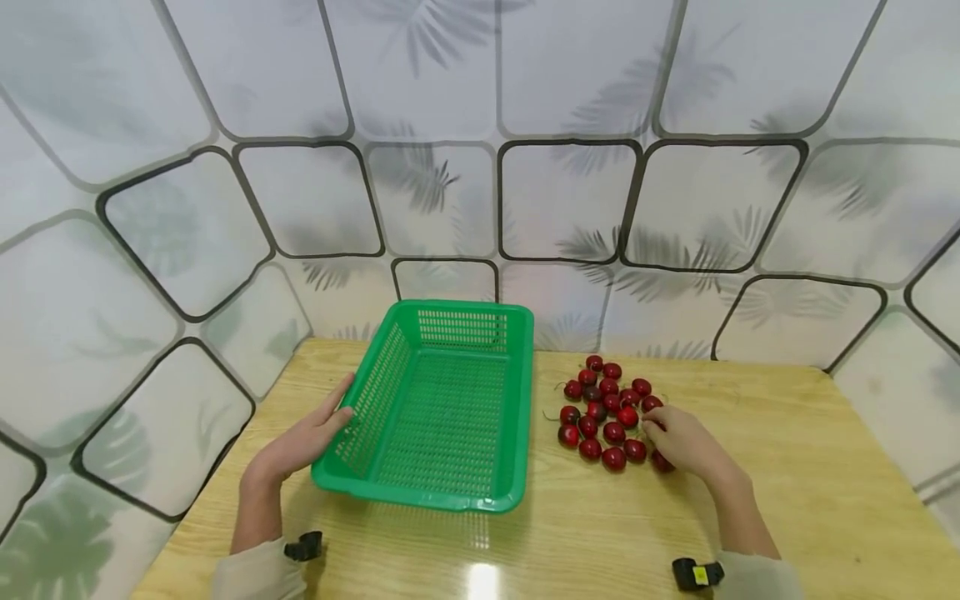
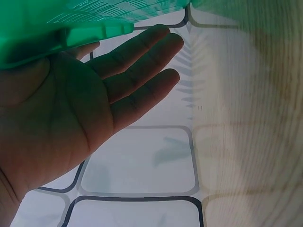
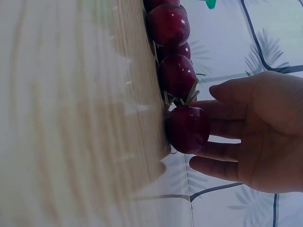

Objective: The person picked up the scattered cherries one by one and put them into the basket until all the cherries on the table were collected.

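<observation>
In the head view, my left hand [image 1: 300, 442] lies against the left wall of a green perforated plastic basket [image 1: 517, 400]. The left wrist view shows several fingers of that hand [image 2: 80, 104] extended, with the basket's rim [image 2: 94, 38] above the palm. Right of the basket, several dark red cherries [image 1: 614, 432] lie grouped on the table, some with stems. At the group's right edge, my right hand [image 1: 690, 446] reaches in with fingers lightly bent. In the right wrist view, its fingers are beside the nearest cherry [image 3: 189, 130], the thumb standing apart from it.
A light wood-grain table [image 1: 787, 467] carries everything. Behind it and at the left rises a pale cloth-like wall [image 1: 435, 200] with dark outlined shapes and leaf prints. Each wrist wears a black strap device [image 1: 303, 547].
</observation>
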`<state>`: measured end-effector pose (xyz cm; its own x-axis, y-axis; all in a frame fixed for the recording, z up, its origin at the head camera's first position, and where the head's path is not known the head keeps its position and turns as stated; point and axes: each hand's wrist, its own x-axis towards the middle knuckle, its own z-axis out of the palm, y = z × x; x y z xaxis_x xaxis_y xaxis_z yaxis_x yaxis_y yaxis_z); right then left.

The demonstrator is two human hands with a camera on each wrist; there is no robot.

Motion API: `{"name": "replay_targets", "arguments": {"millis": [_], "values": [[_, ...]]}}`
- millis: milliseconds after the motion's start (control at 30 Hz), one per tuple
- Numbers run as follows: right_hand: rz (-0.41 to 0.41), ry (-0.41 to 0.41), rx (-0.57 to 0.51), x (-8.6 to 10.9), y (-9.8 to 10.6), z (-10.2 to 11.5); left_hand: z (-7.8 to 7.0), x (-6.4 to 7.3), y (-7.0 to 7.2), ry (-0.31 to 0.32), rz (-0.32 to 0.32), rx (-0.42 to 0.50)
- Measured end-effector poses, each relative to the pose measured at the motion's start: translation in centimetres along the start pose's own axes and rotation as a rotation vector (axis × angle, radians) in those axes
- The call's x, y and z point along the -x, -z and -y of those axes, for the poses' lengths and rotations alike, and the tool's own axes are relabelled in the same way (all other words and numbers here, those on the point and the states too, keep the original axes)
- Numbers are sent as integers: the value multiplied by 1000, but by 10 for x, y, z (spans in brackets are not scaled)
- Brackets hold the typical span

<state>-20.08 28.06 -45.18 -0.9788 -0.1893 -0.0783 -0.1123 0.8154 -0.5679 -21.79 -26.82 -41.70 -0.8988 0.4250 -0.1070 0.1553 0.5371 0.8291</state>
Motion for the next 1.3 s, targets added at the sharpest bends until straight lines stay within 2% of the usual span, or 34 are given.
{"name": "replay_targets", "arguments": {"millis": [133,233,433,733,1033,1300], "values": [[-24,-2,-6,1,0,-1,-1,-2,1,5,1,-1],[-71,-4,-6,2,-1,0,-2,-2,0,1,4,-1],[-145,39,-10,4,-1,5,-2,-3,-1,3,-3,-1],[-321,47,-82,7,0,20,-1,-1,-2,8,-14,10],[-377,137,-98,12,-1,44,0,-1,-3,26,-23,8],[-383,242,-102,14,-11,78,2,-2,-2,23,-22,24]]}}
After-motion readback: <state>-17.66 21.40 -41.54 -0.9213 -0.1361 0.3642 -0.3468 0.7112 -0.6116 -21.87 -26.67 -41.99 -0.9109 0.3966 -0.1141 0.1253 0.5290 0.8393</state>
